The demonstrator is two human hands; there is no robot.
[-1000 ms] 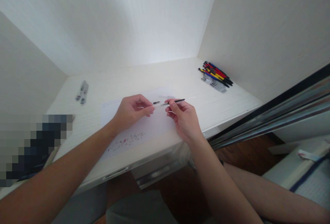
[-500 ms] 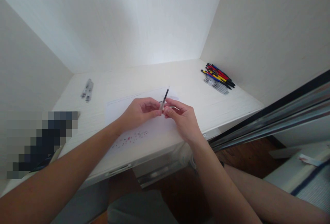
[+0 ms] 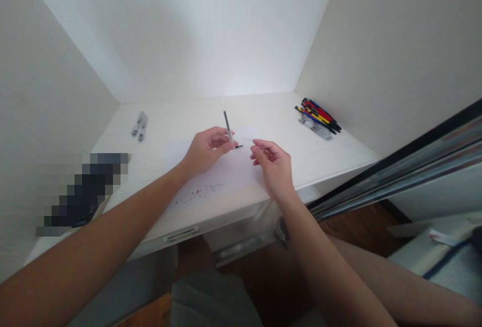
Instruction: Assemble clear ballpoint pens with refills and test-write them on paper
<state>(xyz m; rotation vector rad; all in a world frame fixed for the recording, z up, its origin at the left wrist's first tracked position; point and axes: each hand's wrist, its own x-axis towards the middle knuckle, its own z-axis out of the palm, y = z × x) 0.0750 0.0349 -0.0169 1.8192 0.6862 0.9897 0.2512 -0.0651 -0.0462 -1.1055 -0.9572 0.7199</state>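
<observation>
My left hand [image 3: 205,151] pinches a thin pen refill [image 3: 228,127] that stands almost upright above its fingers. A small black piece [image 3: 238,146] shows just right of that hand's fingertips. My right hand [image 3: 273,164] hovers a little to the right with its fingers curled and apart from the refill; a thin clear part [image 3: 247,139] seems to lie at its fingertips, too faint to be sure. Both hands are over a white sheet of paper [image 3: 226,174] with small coloured scribbles near its front edge.
A pile of several red, blue, yellow and black pens [image 3: 318,116] lies at the back right of the white desk [image 3: 263,111]. Two grey pens [image 3: 138,126] lie at the back left. Walls close in on three sides. A blurred dark patch sits at the left.
The refill passed from between both hands into my left hand alone and swung upright. My right hand let go and drew back to the right. The view shifted slightly.
</observation>
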